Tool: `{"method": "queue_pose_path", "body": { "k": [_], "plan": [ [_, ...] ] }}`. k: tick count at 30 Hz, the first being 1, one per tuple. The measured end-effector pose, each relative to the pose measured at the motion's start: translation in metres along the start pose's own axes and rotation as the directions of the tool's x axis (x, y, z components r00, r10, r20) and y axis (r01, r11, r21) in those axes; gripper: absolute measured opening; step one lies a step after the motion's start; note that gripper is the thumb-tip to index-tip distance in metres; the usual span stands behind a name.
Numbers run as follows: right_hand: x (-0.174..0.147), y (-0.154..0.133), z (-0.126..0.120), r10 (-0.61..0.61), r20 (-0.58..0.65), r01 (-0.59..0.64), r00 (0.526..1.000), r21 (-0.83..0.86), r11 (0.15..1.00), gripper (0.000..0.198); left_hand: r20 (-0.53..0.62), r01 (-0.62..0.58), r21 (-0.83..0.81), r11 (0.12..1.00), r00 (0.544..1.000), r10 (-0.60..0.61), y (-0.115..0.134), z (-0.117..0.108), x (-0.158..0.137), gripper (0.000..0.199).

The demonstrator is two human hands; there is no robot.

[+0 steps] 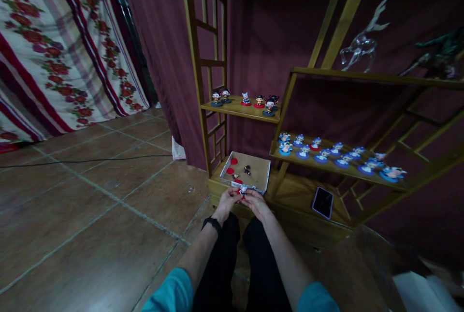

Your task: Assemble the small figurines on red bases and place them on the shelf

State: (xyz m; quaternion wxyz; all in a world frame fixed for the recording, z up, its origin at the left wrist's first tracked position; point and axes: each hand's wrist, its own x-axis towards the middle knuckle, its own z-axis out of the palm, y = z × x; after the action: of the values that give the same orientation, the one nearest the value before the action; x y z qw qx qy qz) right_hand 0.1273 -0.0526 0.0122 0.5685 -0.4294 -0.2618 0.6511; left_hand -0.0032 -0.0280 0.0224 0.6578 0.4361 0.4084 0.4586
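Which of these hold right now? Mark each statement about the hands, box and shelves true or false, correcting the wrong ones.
1. The left hand and right hand both hold one small figurine. True.
2. Both wrists are bare. False: a black wristband circles the left one.
3. Red discs lie inside the shallow box. True.
4. Only the box rests on the lowest board. False: a dark-screened device lies there too.
5. A clear horse figure stands above the blue-and-purple figurines. True.
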Motion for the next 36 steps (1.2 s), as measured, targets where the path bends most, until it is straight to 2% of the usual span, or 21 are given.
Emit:
{"method": "queue_pose_path", "body": {
  "k": [7, 21, 36],
  "plan": [
    [-0.0028, -0.0014, 0.0013, 0.011, -0.014, -0.011, 1.0, -0.026, 1.0, 0.021, -0.057, 0.027, 0.032, 0.999, 0.998, -0.025, -0.002, 0.0002, 0.0022, 0.034],
    [-0.0017, 0.0005, 0.001, -0.014, 0.01, 0.014, 1.0, -0.033, 0.999, 0.02, -0.048, -0.006, 0.058, 0.998, 0.999, 0.009, -0.0066, -0.001, 0.0063, 0.026],
    [-0.0004, 0.0003, 0.0001, -0.001, 0.008, 0.001, 1.0, -0.019, 1.0, 0.02, -0.052, 0.0, 0.105, 0.994, 0.999, 0.006, -0.0079, -0.0021, 0.0073, 0.033]
  ]
}}
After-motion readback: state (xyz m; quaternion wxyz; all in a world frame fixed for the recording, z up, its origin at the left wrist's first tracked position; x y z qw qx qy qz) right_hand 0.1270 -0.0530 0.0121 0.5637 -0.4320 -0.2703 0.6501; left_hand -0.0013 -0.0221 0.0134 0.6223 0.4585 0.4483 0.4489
